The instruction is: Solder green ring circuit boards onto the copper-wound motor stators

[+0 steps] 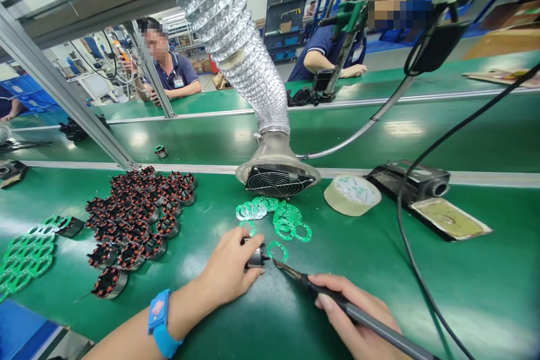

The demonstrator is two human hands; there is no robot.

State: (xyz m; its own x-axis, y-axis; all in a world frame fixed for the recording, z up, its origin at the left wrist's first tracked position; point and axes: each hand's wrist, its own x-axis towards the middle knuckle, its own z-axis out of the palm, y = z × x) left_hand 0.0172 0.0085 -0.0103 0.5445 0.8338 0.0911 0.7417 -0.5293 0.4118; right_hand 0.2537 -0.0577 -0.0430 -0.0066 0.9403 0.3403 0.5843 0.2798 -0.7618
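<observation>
My left hand [230,267] is closed round a small dark motor stator [255,257] that rests on the green bench. My right hand [358,320] grips a black soldering iron [337,304] like a pen. Its tip touches the stator's right side, beside a green ring-shaped circuit board [277,250]. A blue wristband [160,323] sits on my left wrist.
Several wound stators [139,219] are heaped at the left. Green ring boards [274,215] lie ahead, more [25,259] at far left. A fume extractor fan [276,177] on a foil duct, a tape roll [352,194] and a soldering station [413,183] stand behind. Other people work across the conveyor.
</observation>
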